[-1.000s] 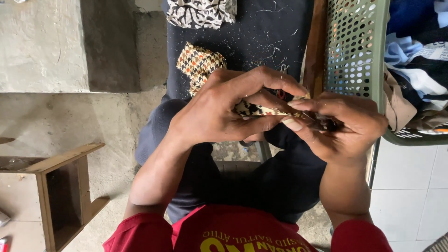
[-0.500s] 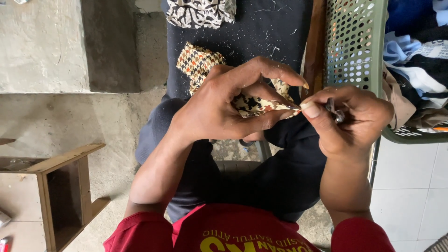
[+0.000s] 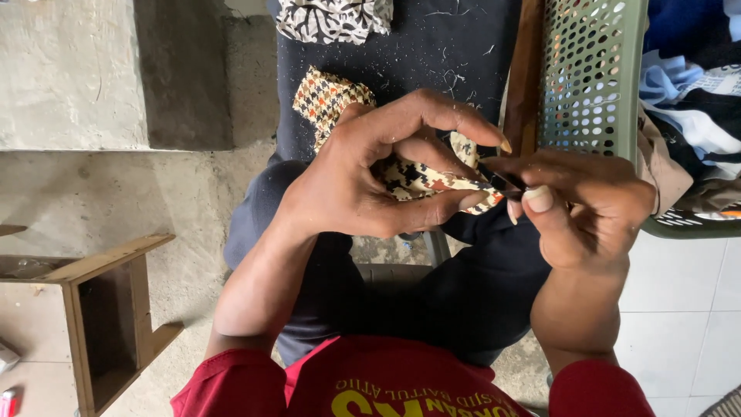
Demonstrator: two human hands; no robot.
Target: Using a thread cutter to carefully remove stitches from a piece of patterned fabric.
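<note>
My left hand (image 3: 363,185) pinches a small piece of houndstooth fabric (image 3: 421,179), cream and black with orange flecks, between thumb and fingers above my lap. My right hand (image 3: 590,212) holds a small dark tool (image 3: 503,182) between thumb and forefinger. Its tip touches the right edge of the fabric, but what kind of tool it is cannot be made out. Both hands meet in the middle of the view, over my dark trousers.
A second houndstooth piece (image 3: 328,99) lies on a dark blue cloth surface (image 3: 455,38) strewn with thread bits, with a black-and-white patterned cloth (image 3: 332,17) beyond. A green perforated basket (image 3: 594,77) of clothes (image 3: 695,93) stands on the right, a wooden stool (image 3: 108,309) on the left.
My right hand drew slightly away to the right with the tool, then came back to the fabric's edge. My left hand kept its grip and barely moved.
</note>
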